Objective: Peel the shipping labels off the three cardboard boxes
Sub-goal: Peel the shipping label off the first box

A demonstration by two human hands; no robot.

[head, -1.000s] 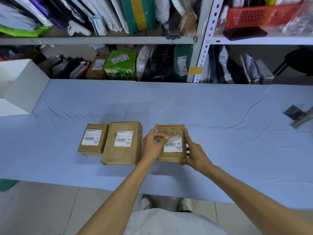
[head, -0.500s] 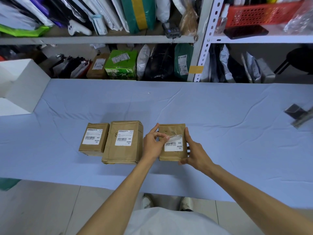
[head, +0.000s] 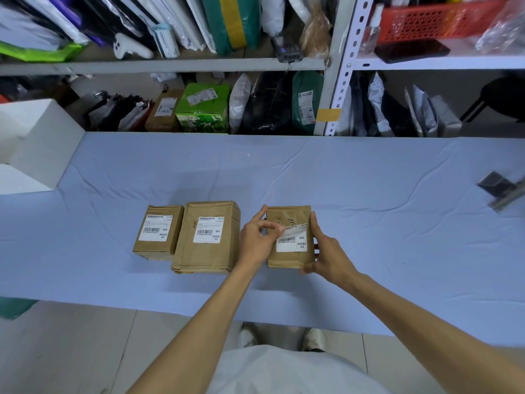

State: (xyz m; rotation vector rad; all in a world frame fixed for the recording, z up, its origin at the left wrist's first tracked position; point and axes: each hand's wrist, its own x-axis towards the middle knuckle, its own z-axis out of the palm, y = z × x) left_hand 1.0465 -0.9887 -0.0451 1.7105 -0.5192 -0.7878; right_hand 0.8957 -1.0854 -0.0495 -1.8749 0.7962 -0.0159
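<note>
left box (head: pixel 157 233) and middle box (head: pixel 207 237) sit labelled on the blue table (head: pixel 397 223). the left hand (head: pixel 255 241) pinches the part-lifted label (head: pixel 295 244) of the right box (head: pixel 287 218), which the right hand (head: pixel 329 254) grips. thin paper, likely to tear; best pulled from that raised top edge.

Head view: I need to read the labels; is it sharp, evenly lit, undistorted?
In the head view, light is soft and even, no glare; large letters on the left label and middle label read, fine print is soft; the shelf upright leans, wide-lens distortion; the metal object at right is blurred.
</note>
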